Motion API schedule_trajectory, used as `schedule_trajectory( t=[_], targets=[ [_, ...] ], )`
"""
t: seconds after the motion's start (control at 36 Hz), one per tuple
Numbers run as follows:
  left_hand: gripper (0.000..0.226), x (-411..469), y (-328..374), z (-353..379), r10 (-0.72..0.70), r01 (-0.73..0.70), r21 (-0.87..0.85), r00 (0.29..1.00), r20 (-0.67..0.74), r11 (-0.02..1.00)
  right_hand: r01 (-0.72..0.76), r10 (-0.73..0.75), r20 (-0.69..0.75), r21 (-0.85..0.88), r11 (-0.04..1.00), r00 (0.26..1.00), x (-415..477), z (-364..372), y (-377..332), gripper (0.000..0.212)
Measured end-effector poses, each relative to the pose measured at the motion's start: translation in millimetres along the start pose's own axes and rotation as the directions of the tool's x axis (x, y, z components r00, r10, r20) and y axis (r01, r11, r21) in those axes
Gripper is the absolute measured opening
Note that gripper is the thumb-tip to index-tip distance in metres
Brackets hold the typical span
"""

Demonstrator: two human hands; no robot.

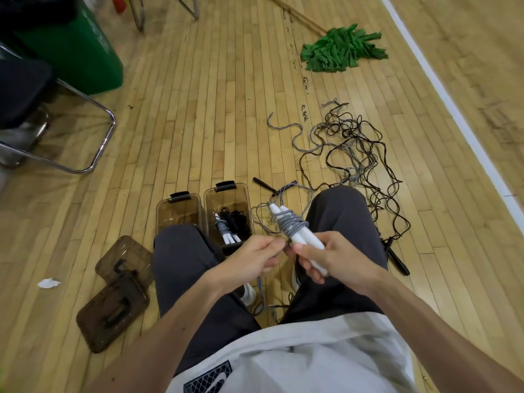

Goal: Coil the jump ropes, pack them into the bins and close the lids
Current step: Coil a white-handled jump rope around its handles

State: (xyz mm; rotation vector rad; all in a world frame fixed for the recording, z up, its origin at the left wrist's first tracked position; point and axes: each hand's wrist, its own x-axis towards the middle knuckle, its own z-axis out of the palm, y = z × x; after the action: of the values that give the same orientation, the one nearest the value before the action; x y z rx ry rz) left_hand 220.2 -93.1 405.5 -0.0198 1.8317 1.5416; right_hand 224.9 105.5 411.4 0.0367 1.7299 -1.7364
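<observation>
— What do the fingers have hold of?
— The right hand [334,259] has its fingers curled round two white handles [304,239], held side by side with their tips pointing away from the person. The left hand [255,260] pinches a grey rope [292,224] between thumb and forefinger, just beside those handles. The same rope is wound in several turns round the handles' far half.

— And the loose part?
— It runs down to the floor [226,123] between the person's knees and loops beyond the handles.

— Where are the bins?
— Two smoky bins stand side by side on the floor, both uncovered. The left bin [177,208] is half hidden by the left knee. The right bin [226,199] holds a coiled black rope [236,219] and a grey bundle with white handles [225,232]. Two brown lids [124,258] lie touching each other on the floor left of the left leg.

— Further out?
— A tangle of black and grey ropes [360,154] spreads between the right knee and the white line [453,109], and a green mop [340,49] lies beyond it.

— Any writing?
— The shirt print [209,377] shows a dark net pattern, but no letters can be made out. Pale marks on the green container [79,52] at the far left are too blurred to read.
</observation>
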Motion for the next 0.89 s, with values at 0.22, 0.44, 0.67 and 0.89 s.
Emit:
schedule_trajectory(
  t=[0.22, 0.44, 0.67, 0.89],
  targets=[
    [0.033, 0.9, -8.1, 6.4, 0.071, -0.056, 0.330, 0.997, -0.035, 0.942, -0.055, 0.053, -0.075, -0.020, 0.998, 0.996, 9.1, -5.1, 7.9, 0.023],
    [0.021, -4.8, 0.0, 14.6, 0.162, -0.101, 0.787, 0.987, 0.001, 0.609, -0.120, 0.112, -0.097, -0.084, 0.989, 0.989, 10.4, -5.9, 12.3, 0.021],
    [0.018, -3.2, 19.2, -4.2, 0.177, -0.149, 0.934, 0.980, 0.094, 0.326, -0.255, 0.254, -0.034, -0.227, 0.940, 0.967, 11.1, -4.7, 8.9, 0.025],
    [0.020, -2.3, 41.3, -6.5, 0.190, -0.258, 0.937, 0.958, 0.216, 0.234, -0.315, 0.358, 0.052, -0.371, 0.874, 0.932, 7.1, -2.8, 5.6, 0.024]
  ],
)
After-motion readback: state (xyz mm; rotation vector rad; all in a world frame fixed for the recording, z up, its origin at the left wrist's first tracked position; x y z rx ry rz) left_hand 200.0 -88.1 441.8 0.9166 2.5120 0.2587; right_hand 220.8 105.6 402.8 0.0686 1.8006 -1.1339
